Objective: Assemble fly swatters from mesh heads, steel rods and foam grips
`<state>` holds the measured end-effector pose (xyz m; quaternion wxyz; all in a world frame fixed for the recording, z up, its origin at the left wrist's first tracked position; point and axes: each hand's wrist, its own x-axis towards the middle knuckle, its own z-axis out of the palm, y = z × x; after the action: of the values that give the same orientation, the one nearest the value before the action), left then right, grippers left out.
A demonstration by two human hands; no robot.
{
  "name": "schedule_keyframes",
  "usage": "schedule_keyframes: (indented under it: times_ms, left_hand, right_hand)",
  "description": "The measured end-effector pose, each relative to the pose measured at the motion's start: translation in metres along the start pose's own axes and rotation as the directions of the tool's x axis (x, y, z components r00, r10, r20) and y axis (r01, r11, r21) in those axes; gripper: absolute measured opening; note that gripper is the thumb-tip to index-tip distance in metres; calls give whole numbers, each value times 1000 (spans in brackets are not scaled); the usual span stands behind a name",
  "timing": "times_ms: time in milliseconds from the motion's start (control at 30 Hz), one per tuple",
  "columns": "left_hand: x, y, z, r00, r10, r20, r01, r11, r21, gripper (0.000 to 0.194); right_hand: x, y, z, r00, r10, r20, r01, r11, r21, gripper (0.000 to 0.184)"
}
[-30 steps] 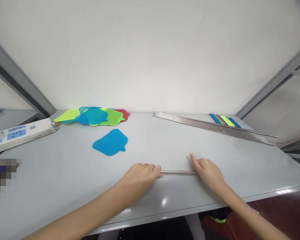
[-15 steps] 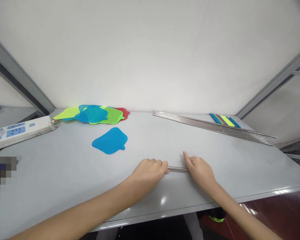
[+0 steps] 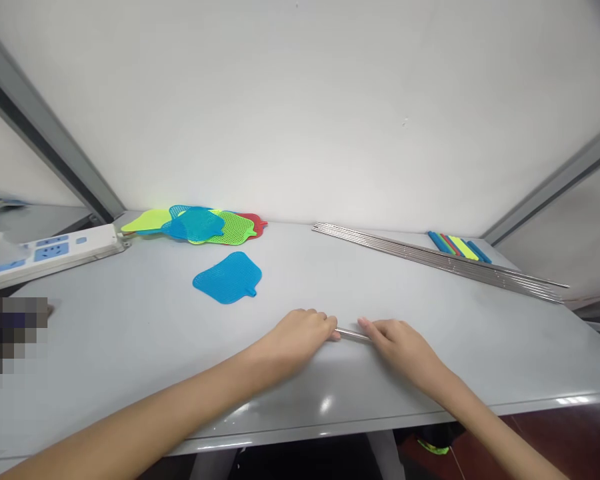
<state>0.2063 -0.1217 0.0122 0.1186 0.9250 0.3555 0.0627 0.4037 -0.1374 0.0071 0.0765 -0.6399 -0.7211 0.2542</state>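
A thin metal rod [image 3: 353, 335] spans the gap between my two hands, just above or on the table near its front edge; I cannot tell whether it touches. My left hand [image 3: 305, 333] is wrapped round its left part in a fist. Round the right part my right hand [image 3: 403, 347] is closed, the thumb stretched toward the left hand. Both rod ends are hidden in the hands. Beyond my left hand lies a loose blue fly swatter head [image 3: 229, 277], its short socket pointing right.
Overlapping blue, green, yellow and red swatter heads [image 3: 193, 225] lie along the wall at left, by a white power strip [image 3: 87, 243]. At right rest a bundle of metal rods [image 3: 420, 257] and several coloured tubes [image 3: 460, 247]. A blurred patch covers the left edge.
My right thumb has dropped from its raised position toward the rod, and the hands are slightly closer together. The view has shifted a little, so the table's things appear further right.
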Motion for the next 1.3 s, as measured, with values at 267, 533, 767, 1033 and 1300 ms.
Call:
schedule_keyframes:
  times_ms: [267, 533, 767, 1033, 1300]
  left_hand:
    - [-20, -28, -49, 997, -76, -16, 72, 983, -168, 25]
    - [-16, -27, -33, 918, -337, -212, 135, 765, -630, 48]
    - [14, -21, -11, 894, -433, -115, -93, 72, -993, 38]
    - [65, -42, -33, 741, -628, -239, -336, -38, -941, 33]
    - [69, -58, -42, 743, -610, -274, -375, -40, -926, 25]
  right_hand:
    - [-7, 15, -16, 981, -120, 151, 89, 976, 197, 44]
    - [-8, 13, -16, 955, -73, 287, -110, 811, 574, 42]
    - [-3, -33, 16, 905, -164, 393, -330, 314, 890, 35]
    - [46, -81, 46, 953, -226, 203, -219, -49, 974, 34]
    - [70, -85, 53, 924, -349, 158, -220, -144, 965, 35]
